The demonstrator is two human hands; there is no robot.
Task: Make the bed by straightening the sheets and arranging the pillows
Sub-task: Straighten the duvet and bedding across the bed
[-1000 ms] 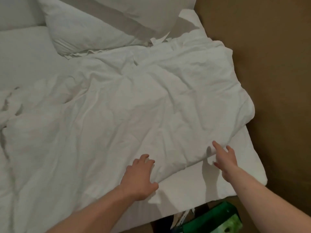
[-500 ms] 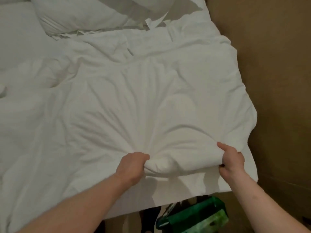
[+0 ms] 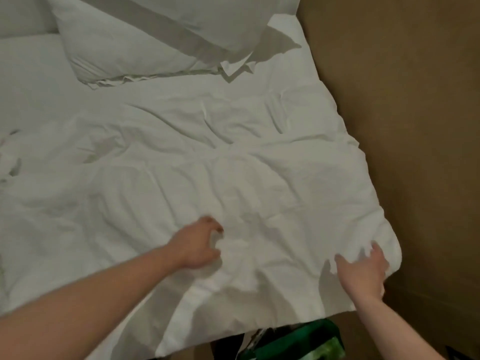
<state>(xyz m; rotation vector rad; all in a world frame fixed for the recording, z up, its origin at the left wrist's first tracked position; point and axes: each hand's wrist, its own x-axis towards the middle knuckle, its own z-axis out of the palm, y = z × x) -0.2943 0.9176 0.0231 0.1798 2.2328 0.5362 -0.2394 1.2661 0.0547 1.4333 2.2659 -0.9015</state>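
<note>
A crumpled white duvet (image 3: 233,165) covers the bed down to its near right corner. My left hand (image 3: 198,244) hovers at the duvet's near part, fingers half curled and apart from the thumb, with no cloth plainly held. My right hand (image 3: 363,271) lies with spread fingers on the duvet's near right corner. Two white pillows (image 3: 124,48) lean together at the head of the bed, the upper pillow (image 3: 228,14) overlapping the lower. The bare white sheet (image 3: 33,81) shows left of them.
A green object (image 3: 301,342) sits on the floor below the bed's near edge. Brown carpet (image 3: 415,126) runs along the bed's right side. More rumpled bedding (image 3: 13,162) lies at the far left.
Both hands gripped the duvet's near edge half a second ago and pulled it toward me. Now the grip is gone and the duvet reaches the bed's near corner, lying flatter.
</note>
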